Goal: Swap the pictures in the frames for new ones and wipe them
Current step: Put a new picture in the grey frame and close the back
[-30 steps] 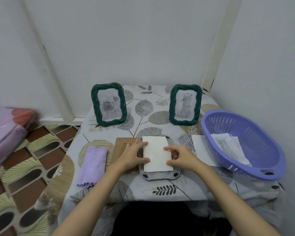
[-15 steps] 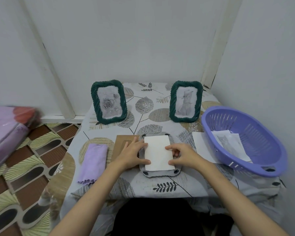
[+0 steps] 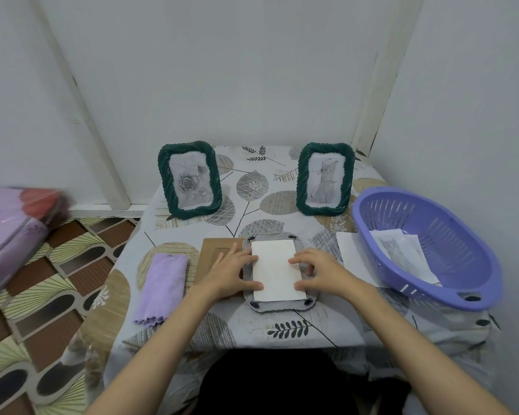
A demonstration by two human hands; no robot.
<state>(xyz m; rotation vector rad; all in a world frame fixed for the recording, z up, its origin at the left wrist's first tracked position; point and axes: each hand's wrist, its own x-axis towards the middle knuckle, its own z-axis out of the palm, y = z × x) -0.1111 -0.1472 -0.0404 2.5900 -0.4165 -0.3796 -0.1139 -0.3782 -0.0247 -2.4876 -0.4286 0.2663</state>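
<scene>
Hands (image 3: 232, 274) (image 3: 318, 272) pressing white paper (image 3: 277, 272), face-down frame (image 3: 277, 307)

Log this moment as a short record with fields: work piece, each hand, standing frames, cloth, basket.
work piece: face-down frame with white sheet laid on its back
left hand: fingers rest on the sheet's left edge
right hand: fingers curled on the sheet's right edge
standing frames: rose frame, cat frame, both upright at the back
cloth: purple cloth, folded, left of brown backing board
basket: purple basket holding loose pictures
</scene>
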